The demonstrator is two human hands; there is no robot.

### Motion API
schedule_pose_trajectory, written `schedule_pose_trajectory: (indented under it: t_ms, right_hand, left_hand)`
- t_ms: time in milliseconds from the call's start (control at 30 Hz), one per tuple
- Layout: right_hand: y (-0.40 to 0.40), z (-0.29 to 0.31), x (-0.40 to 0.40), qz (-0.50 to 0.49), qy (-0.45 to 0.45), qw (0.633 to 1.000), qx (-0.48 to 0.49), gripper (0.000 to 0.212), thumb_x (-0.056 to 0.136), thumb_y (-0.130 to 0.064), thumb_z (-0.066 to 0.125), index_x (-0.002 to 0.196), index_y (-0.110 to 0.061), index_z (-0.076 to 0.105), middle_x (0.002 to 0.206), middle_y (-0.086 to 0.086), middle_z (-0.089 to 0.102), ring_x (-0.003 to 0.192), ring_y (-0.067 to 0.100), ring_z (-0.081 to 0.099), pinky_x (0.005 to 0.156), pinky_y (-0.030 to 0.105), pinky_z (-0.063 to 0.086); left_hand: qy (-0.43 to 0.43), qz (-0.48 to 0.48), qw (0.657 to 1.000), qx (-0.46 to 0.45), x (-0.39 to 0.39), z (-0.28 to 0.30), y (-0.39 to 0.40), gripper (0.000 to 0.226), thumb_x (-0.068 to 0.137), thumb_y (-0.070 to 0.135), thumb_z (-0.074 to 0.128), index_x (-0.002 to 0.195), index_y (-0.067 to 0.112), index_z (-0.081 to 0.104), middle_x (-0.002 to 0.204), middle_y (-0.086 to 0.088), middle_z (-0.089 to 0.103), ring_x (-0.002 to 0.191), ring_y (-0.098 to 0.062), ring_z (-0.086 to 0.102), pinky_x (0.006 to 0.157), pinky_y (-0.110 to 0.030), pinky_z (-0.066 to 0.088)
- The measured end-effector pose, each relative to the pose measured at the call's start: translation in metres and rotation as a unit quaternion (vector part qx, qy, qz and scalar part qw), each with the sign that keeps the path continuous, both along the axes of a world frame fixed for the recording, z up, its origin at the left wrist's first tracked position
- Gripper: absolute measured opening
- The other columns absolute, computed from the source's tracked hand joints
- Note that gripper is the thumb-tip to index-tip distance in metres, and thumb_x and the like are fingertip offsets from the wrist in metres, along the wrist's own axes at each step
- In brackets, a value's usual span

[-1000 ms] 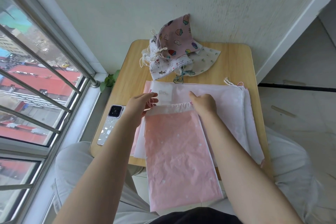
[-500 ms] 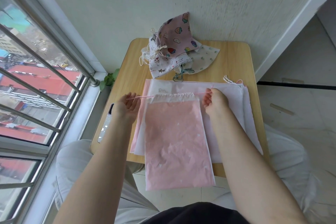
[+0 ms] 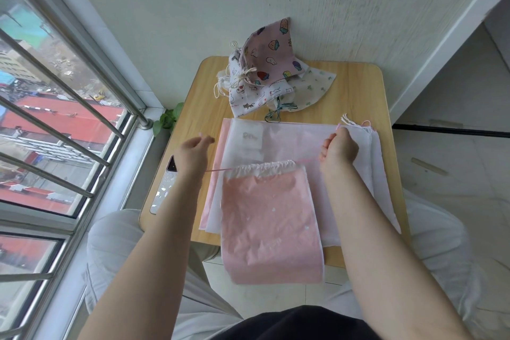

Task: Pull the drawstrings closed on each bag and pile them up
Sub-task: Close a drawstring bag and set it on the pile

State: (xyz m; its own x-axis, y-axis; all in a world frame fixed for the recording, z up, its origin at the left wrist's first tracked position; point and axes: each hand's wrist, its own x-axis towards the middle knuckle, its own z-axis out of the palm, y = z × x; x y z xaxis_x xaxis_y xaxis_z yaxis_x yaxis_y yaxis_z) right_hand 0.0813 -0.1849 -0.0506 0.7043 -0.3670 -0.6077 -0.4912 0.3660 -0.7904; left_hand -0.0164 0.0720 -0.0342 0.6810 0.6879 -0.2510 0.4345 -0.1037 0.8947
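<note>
**Pink bag cinched at top, cords pulled out both sides**

Phone (image 3: pixel 165 185) lies at the table's (image 3: pixel 356 91) left edge, partly under the left forearm. Left hand (image 3: pixel 193 153) pinches the left pink cord (image 3: pixel 216 170), fingers curled. Pink bag (image 3: pixel 269 218) lies on the flat white bags (image 3: pixel 298 141), top edge gathered, bottom hanging over the near table edge. Right hand (image 3: pixel 338 149) grips the right cord, fist closed. Pile of closed printed bags (image 3: pixel 267 72) sits at the far edge, against the wall.
</note>
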Motion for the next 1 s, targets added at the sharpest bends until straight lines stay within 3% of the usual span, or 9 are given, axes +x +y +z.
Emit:
schedule_pose_trajectory:
  t_ms: [100,200,400,500,733,867,900,933,1000]
  right_hand:
    - [0.010,0.006,-0.008,0.117,-0.109,0.941,-0.299,0.042,0.094,-0.032,0.050,0.057,-0.016,0.039,0.059,0.002,0.050,0.059,0.024,0.043,0.053,0.032,0.030]
    - [0.020,0.010,-0.021,0.289,-0.174,0.810,-0.479,0.028,0.089,-0.023,0.048,0.063,-0.014,0.040,0.068,0.008,0.058,0.065,0.031,0.045,0.052,0.032,0.028]
    - [0.026,0.001,-0.024,0.482,-0.178,0.632,-0.581,0.050,0.094,-0.030,0.042,0.050,-0.009,0.035,0.052,0.005,0.038,0.086,0.027,0.039,0.071,0.034,0.037]
    - [0.027,0.000,-0.027,0.492,-0.156,0.650,-0.558,0.053,0.097,-0.032,0.038,0.049,-0.009,0.036,0.053,0.006,0.039,0.085,0.027,0.039,0.078,0.035,0.038]
    - [0.017,0.000,-0.023,0.376,-0.076,0.876,-0.293,0.049,0.079,-0.025,0.065,0.053,-0.022,0.022,0.056,-0.001,0.018,0.056,0.017,0.019,0.053,0.032,0.015]
    - [0.007,-0.006,-0.021,0.319,-0.054,0.873,-0.364,0.043,0.081,-0.011,0.055,0.055,-0.022,0.021,0.060,0.000,0.016,0.067,0.020,0.020,0.054,0.033,0.012]
    - [0.004,-0.006,-0.020,0.309,-0.052,0.867,-0.387,0.043,0.082,-0.009,0.053,0.055,-0.021,0.021,0.060,0.001,0.015,0.068,0.020,0.021,0.053,0.034,0.013]
    - [0.002,-0.006,-0.020,0.302,-0.052,0.863,-0.403,0.044,0.083,-0.009,0.052,0.054,-0.020,0.021,0.059,0.001,0.015,0.068,0.021,0.021,0.052,0.034,0.013]
    - [0.002,-0.008,-0.021,0.303,-0.048,0.855,-0.419,0.045,0.084,-0.008,0.053,0.053,-0.018,0.022,0.058,0.003,0.015,0.067,0.022,0.021,0.051,0.034,0.015]
  left_hand:
    - [0.065,-0.173,0.958,0.220,0.008,-0.005,-0.004,0.028,0.094,0.023,0.057,0.079,0.003,0.069,0.061,-0.010,0.054,0.053,-0.023,0.041,0.053,-0.030,0.030]
    - [0.155,-0.272,0.890,0.332,0.014,-0.010,-0.011,0.050,0.098,0.040,0.048,0.067,0.003,0.061,0.065,-0.011,0.058,0.061,-0.030,0.055,0.057,-0.034,0.044]
    - [0.224,-0.293,0.854,0.368,0.013,-0.014,-0.019,0.077,0.097,0.061,0.029,0.053,0.003,0.055,0.054,-0.008,0.051,0.057,-0.030,0.059,0.060,-0.038,0.053]
    - [0.204,-0.254,0.878,0.350,0.010,-0.009,-0.023,0.071,0.098,0.057,0.031,0.049,0.006,0.039,0.052,-0.007,0.038,0.052,-0.027,0.043,0.050,-0.031,0.034]
    - [0.146,-0.151,0.971,0.118,-0.009,-0.019,-0.012,0.059,0.075,0.046,0.071,0.051,0.021,0.023,0.047,0.007,0.019,0.047,-0.016,0.020,0.052,-0.029,0.015]
    - [0.140,-0.071,0.979,0.131,-0.019,-0.018,-0.012,0.038,0.067,0.027,0.062,0.048,0.012,0.032,0.063,-0.002,0.015,0.051,-0.019,0.019,0.052,-0.029,0.011]
    - [0.137,-0.038,0.983,0.113,-0.020,-0.018,-0.011,0.032,0.071,0.020,0.062,0.052,0.000,0.044,0.066,-0.024,0.043,0.049,-0.018,0.021,0.050,-0.028,0.013]
    - [0.136,-0.013,0.986,0.096,-0.022,-0.018,-0.011,0.027,0.075,0.014,0.061,0.067,-0.012,0.056,0.100,-0.005,0.057,0.048,-0.015,0.025,0.049,-0.027,0.016]
    - [0.137,0.013,0.988,0.068,-0.024,-0.019,-0.011,0.029,0.077,0.011,0.061,0.090,-0.015,0.062,0.100,-0.018,0.063,0.049,-0.017,0.036,0.048,-0.027,0.022]
